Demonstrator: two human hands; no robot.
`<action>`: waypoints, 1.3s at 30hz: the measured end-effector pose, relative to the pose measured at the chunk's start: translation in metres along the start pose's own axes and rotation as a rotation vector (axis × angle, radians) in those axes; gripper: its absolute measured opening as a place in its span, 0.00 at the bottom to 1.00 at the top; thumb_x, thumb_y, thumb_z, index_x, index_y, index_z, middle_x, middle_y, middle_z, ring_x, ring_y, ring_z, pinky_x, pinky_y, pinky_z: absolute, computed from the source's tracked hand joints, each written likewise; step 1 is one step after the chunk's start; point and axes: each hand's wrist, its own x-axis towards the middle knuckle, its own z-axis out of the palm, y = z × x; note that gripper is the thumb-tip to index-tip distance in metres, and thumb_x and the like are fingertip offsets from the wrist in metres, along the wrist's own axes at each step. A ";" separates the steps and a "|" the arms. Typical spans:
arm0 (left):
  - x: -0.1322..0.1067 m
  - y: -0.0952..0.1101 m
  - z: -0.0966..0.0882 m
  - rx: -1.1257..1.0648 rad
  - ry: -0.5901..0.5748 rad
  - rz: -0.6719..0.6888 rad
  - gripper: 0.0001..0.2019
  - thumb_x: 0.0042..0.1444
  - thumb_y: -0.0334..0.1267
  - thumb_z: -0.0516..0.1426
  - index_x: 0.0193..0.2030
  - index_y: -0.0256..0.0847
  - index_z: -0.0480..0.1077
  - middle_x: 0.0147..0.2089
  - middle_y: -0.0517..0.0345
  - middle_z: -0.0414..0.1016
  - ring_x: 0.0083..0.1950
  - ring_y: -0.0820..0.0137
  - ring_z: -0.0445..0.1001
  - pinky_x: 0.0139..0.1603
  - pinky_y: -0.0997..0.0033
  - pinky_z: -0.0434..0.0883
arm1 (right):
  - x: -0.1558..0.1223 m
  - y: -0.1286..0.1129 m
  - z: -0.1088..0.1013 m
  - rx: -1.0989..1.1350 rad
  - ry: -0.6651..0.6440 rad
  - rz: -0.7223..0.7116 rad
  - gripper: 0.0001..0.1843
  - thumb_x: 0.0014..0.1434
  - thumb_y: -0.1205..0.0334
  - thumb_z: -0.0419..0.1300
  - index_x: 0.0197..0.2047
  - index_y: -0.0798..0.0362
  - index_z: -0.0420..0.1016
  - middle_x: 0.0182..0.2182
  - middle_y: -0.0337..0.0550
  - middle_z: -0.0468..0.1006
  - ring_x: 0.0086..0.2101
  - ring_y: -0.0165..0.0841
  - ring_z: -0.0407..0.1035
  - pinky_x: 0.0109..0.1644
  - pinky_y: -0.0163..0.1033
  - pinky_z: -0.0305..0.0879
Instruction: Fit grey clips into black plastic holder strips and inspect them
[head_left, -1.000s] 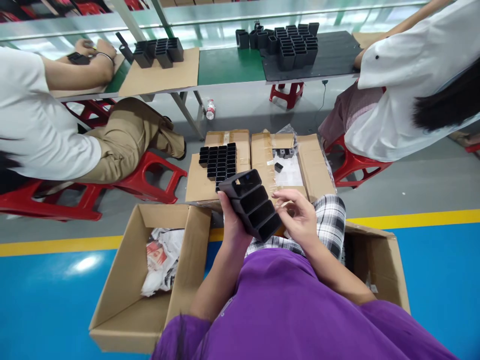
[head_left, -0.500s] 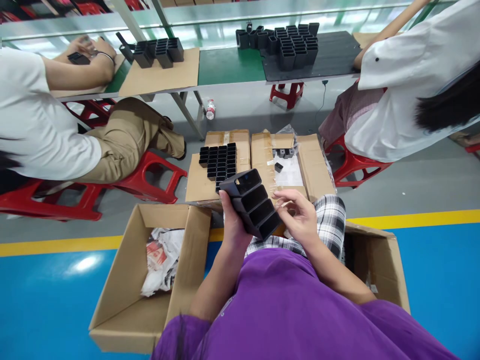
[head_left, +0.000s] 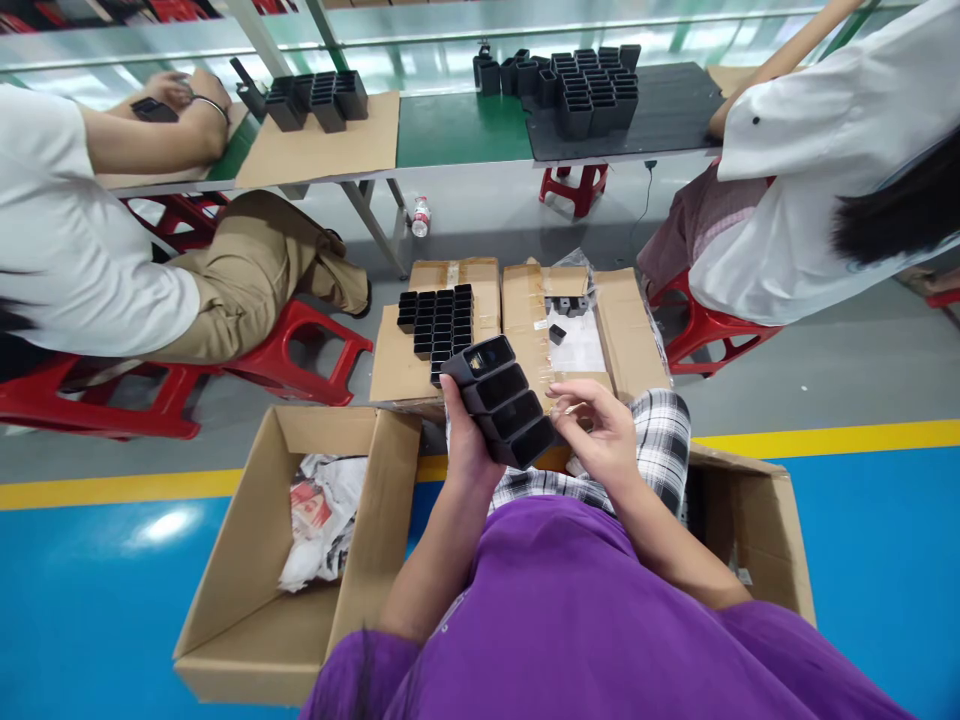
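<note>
My left hand (head_left: 471, 440) is wrapped round several black rectangular tubes (head_left: 501, 392) lined up side by side. Their open ends face up toward me, and something small and light shows inside the farthest tube. Just right of the tubes, my right hand (head_left: 600, 430) has its fingers curled and thumb drawn in to the fingertips. Anything pinched there is too small or hidden to make out. Beyond my left hand, a block of similar black tubes (head_left: 442, 325) stands on a cardboard box (head_left: 390, 370).
An open carton (head_left: 232, 600) with crumpled paper (head_left: 322, 520) sits at left, another carton (head_left: 772, 530) at right. Ahead, an opened box (head_left: 630, 340) holds small black parts. Co-workers sit on red stools (head_left: 300, 350) at a bench (head_left: 457, 130) bearing more black tubes.
The tubes in my left hand have tilted slightly and shifted a little to the left at their near end. My right hand is nearly still.
</note>
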 end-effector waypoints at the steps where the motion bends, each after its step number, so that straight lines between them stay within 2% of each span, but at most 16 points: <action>1: -0.001 0.000 0.000 0.002 0.002 -0.003 0.32 0.62 0.69 0.50 0.43 0.39 0.78 0.33 0.56 0.83 0.31 0.68 0.81 0.37 0.66 0.79 | 0.000 0.000 0.000 0.000 -0.002 -0.001 0.14 0.59 0.70 0.60 0.46 0.47 0.79 0.39 0.42 0.81 0.31 0.29 0.75 0.29 0.33 0.71; 4: -0.002 0.002 0.003 0.003 0.015 -0.015 0.33 0.64 0.67 0.47 0.42 0.40 0.78 0.33 0.56 0.83 0.31 0.67 0.81 0.37 0.66 0.79 | 0.000 -0.001 0.000 0.004 -0.007 -0.008 0.15 0.59 0.71 0.60 0.46 0.47 0.79 0.39 0.42 0.81 0.31 0.29 0.75 0.29 0.33 0.71; 10: -0.001 0.002 0.005 -0.015 0.036 -0.032 0.32 0.65 0.67 0.45 0.44 0.43 0.79 0.32 0.57 0.83 0.31 0.66 0.80 0.45 0.60 0.81 | -0.001 0.000 0.000 0.018 -0.013 0.004 0.15 0.58 0.72 0.61 0.47 0.47 0.79 0.40 0.41 0.81 0.31 0.28 0.75 0.30 0.33 0.71; 18: 0.000 0.002 0.004 -0.039 0.019 -0.040 0.33 0.65 0.67 0.46 0.41 0.40 0.78 0.31 0.56 0.82 0.30 0.69 0.80 0.37 0.69 0.79 | -0.001 0.000 -0.001 0.077 -0.003 0.024 0.16 0.57 0.73 0.62 0.47 0.46 0.79 0.41 0.40 0.82 0.30 0.27 0.75 0.29 0.32 0.71; 26: -0.001 0.004 0.005 -0.046 0.038 -0.064 0.33 0.65 0.67 0.46 0.43 0.40 0.78 0.31 0.55 0.81 0.31 0.68 0.79 0.39 0.66 0.78 | 0.002 -0.002 -0.003 0.352 0.026 0.198 0.17 0.51 0.71 0.68 0.44 0.47 0.80 0.38 0.39 0.84 0.28 0.26 0.76 0.31 0.31 0.73; 31: 0.000 0.003 0.004 -0.045 0.007 -0.058 0.34 0.65 0.67 0.44 0.41 0.40 0.77 0.31 0.55 0.80 0.31 0.68 0.79 0.36 0.68 0.76 | 0.006 0.000 -0.006 0.651 0.001 0.298 0.21 0.43 0.70 0.72 0.42 0.46 0.79 0.35 0.36 0.83 0.24 0.26 0.74 0.24 0.30 0.71; 35: 0.000 0.004 0.003 -0.042 -0.019 -0.067 0.35 0.64 0.69 0.44 0.40 0.40 0.77 0.32 0.53 0.80 0.32 0.68 0.79 0.37 0.68 0.77 | 0.007 -0.004 -0.008 0.816 -0.021 0.285 0.14 0.54 0.68 0.66 0.43 0.43 0.79 0.35 0.33 0.82 0.14 0.19 0.65 0.14 0.27 0.61; 39: 0.000 0.004 0.002 -0.040 -0.022 -0.067 0.35 0.62 0.71 0.46 0.42 0.40 0.76 0.33 0.54 0.80 0.33 0.67 0.78 0.38 0.65 0.77 | 0.008 -0.007 -0.009 0.914 -0.052 0.229 0.16 0.54 0.69 0.66 0.44 0.40 0.79 0.37 0.33 0.80 0.17 0.19 0.66 0.16 0.25 0.62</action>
